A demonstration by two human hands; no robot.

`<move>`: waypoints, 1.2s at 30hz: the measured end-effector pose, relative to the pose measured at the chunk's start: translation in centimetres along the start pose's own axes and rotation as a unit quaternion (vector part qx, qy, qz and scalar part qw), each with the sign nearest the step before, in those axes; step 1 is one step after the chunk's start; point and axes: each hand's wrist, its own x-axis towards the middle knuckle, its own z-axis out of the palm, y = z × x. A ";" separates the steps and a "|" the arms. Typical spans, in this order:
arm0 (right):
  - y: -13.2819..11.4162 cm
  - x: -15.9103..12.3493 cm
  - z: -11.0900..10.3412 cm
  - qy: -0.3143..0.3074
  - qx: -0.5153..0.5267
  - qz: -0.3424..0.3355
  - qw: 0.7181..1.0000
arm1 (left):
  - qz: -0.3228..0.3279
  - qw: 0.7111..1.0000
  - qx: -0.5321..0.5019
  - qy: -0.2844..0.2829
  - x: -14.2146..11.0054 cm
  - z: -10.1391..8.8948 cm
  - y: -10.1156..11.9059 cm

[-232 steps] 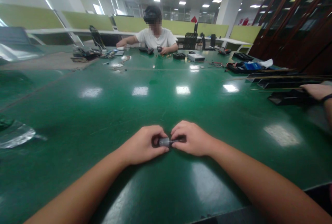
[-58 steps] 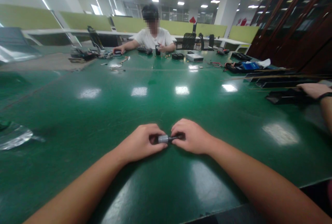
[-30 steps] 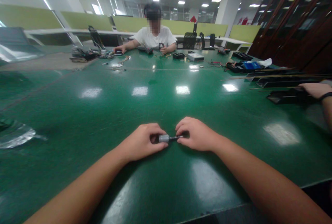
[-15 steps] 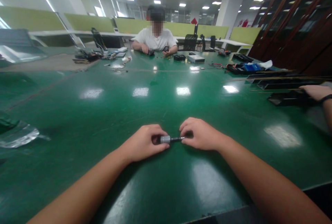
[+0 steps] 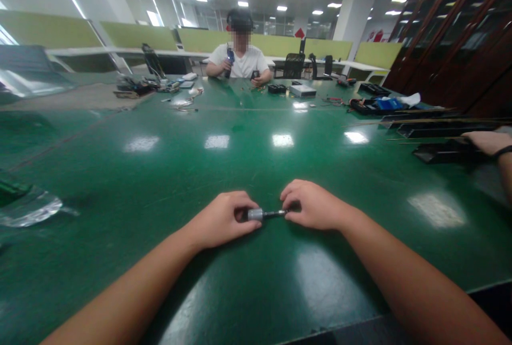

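Observation:
A small silver metal cylinder [image 5: 255, 214] lies low over the green table [image 5: 224, 169], gripped by my left hand [image 5: 221, 221]. From its right end runs a thin dark rod [image 5: 274, 213], and my right hand [image 5: 312, 207] pinches the rod's far end. Both hands rest on the table near its front edge. Most of the cylinder's left part is hidden inside my left fingers.
A person in a white shirt [image 5: 239, 61] sits at the far side, holding a blue tool, with small parts and boxes [image 5: 302, 89] around. Another person's hand [image 5: 486, 141] rests on black trays [image 5: 444, 151] at the right. Clear plastic [image 5: 30, 209] lies at the left edge.
My right hand has drawn away to the right, so more of the dark rod shows between my hands. The far person has lifted a blue tool.

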 end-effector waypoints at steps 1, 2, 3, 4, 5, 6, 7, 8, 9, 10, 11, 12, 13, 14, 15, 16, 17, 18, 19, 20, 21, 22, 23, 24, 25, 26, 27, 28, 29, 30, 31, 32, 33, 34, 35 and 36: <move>0.0 -0.1 -0.2 -0.003 -0.005 0.002 1.000 | -0.002 1.000 0.001 -0.001 0.0 0.0 0.0; 0.1 -0.1 -0.4 -0.006 -0.010 0.004 1.000 | -0.004 1.000 0.001 -0.001 0.0 0.0 0.1; 0.1 -0.2 -0.6 -0.009 -0.015 0.007 1.000 | -0.006 1.000 0.001 -0.002 0.0 0.0 0.1; 0.2 -0.3 -0.8 -0.011 -0.020 0.010 1.000 | -0.007 1.000 0.002 -0.003 0.0 0.0 0.1; 0.2 -0.4 -1.1 -0.013 -0.024 0.014 1.000 | -0.007 1.000 0.002 -0.005 0.0 0.0 0.1; 0.3 -0.5 -1.3 -0.015 -0.028 0.019 0.999 | -0.008 1.000 0.002 -0.005 0.0 -0.1 0.2; 0.3 -0.5 -1.4 -0.017 -0.031 0.024 0.999 | -0.009 1.000 0.003 -0.006 0.0 -0.1 0.2; 0.3 -0.5 -1.5 -0.020 -0.032 0.027 0.999 | -0.010 1.000 0.004 -0.006 0.0 -0.1 0.2; 0.4 -0.6 -1.5 -0.024 -0.031 0.029 0.999 | -0.011 1.000 0.004 -0.005 0.0 -0.1 0.2; 0.4 -0.6 -1.5 -0.028 -0.030 0.029 0.999 | -0.011 1.000 0.004 -0.005 0.0 -0.1 0.2; 0.4 -0.6 -1.4 -0.032 -0.028 0.028 0.999 | -0.012 1.000 0.004 -0.005 0.0 0.0 0.2; 0.4 -0.5 -1.3 -0.035 -0.027 0.026 0.999 | -0.012 1.000 0.003 -0.004 0.0 0.0 0.2; 0.4 -0.5 -1.2 -0.037 -0.026 0.023 0.999 | -0.010 1.000 0.004 -0.004 0.0 0.0 0.1; 0.4 -0.5 -1.1 -0.037 -0.024 0.019 0.999 | -0.009 1.000 0.004 -0.004 0.0 0.0 0.1; 0.3 -0.4 -1.0 -0.036 -0.022 0.015 0.999 | -0.007 1.000 0.005 -0.003 0.0 0.0 0.0; 0.2 -0.3 -0.9 -0.034 -0.019 0.011 0.999 | -0.005 1.000 0.005 -0.002 0.0 0.0 0.0; 0.1 -0.2 -0.7 -0.031 -0.015 0.006 0.999 | -0.003 1.000 0.004 -0.002 0.0 0.0 0.0; -0.1 -0.2 -0.5 -0.029 -0.008 0.000 1.000 | 0.000 1.000 0.004 -0.001 0.0 0.1 0.0; -0.3 0.0 -0.3 -0.029 -0.001 -0.007 1.000 | 0.002 1.000 0.004 0.000 0.1 0.1 -0.1; -0.5 0.1 0.0 -0.028 0.005 -0.014 0.999 | 0.005 1.000 0.004 0.002 0.1 0.2 0.0; -0.7 0.3 0.4 -0.026 0.011 -0.021 0.999 | 0.008 1.000 0.005 0.003 0.1 0.2 0.0; -1.0 0.5 0.7 -0.019 0.015 -0.026 0.999 | 0.011 1.000 0.005 0.005 0.2 0.3 0.0; -1.2 0.7 1.1 -0.007 0.015 -0.028 0.999 | 0.013 1.000 0.005 0.008 0.2 0.5 0.0; -1.4 0.9 1.5 0.005 0.020 -0.031 0.999 | 0.013 1.000 0.005 0.013 0.2 0.6 0.1; -1.5 1.2 1.9 0.011 0.030 -0.038 0.999 | 0.013 1.000 0.006 0.022 0.2 0.7 0.1; -1.7 1.4 2.2 0.014 0.034 -0.041 0.998 | 0.012 0.999 0.007 0.030 0.2 0.8 0.1; -1.7 1.6 2.4 0.022 0.031 -0.040 0.998 | 0.009 0.999 0.006 0.038 0.2 0.8 0.1; -1.8 1.7 2.6 0.027 0.029 -0.037 0.999 | 0.007 0.999 0.003 0.043 0.2 0.8 0.1; -1.8 1.8 2.6 0.029 0.025 -0.035 0.999 | 0.005 0.999 -0.003 0.042 0.1 0.8 0.1; -1.8 1.8 2.7 0.029 0.021 -0.033 0.999 | 0.003 0.999 -0.013 0.037 0.1 0.8 0.1; -1.8 1.7 2.6 0.028 0.020 -0.032 0.999 | 0.000 0.999 -0.023 0.029 0.0 0.7 0.1; -1.8 1.7 2.6 0.026 0.019 -0.034 0.999 | -0.005 0.999 -0.033 0.022 0.0 0.6 0.2; -1.8 1.6 2.5 0.026 0.019 -0.035 0.999 | -0.010 0.999 -0.040 0.017 0.0 0.5 0.2; -1.8 1.5 2.5 0.028 0.019 -0.037 0.999 | -0.015 0.999 -0.042 0.013 0.0 0.4 0.2; -1.8 1.5 2.5 0.030 0.020 -0.038 0.999 | -0.017 0.999 -0.042 0.010 0.0 0.4 0.3; -1.8 1.4 2.4 0.032 0.022 -0.040 0.998 | -0.016 0.999 -0.038 0.007 0.0 0.3 0.3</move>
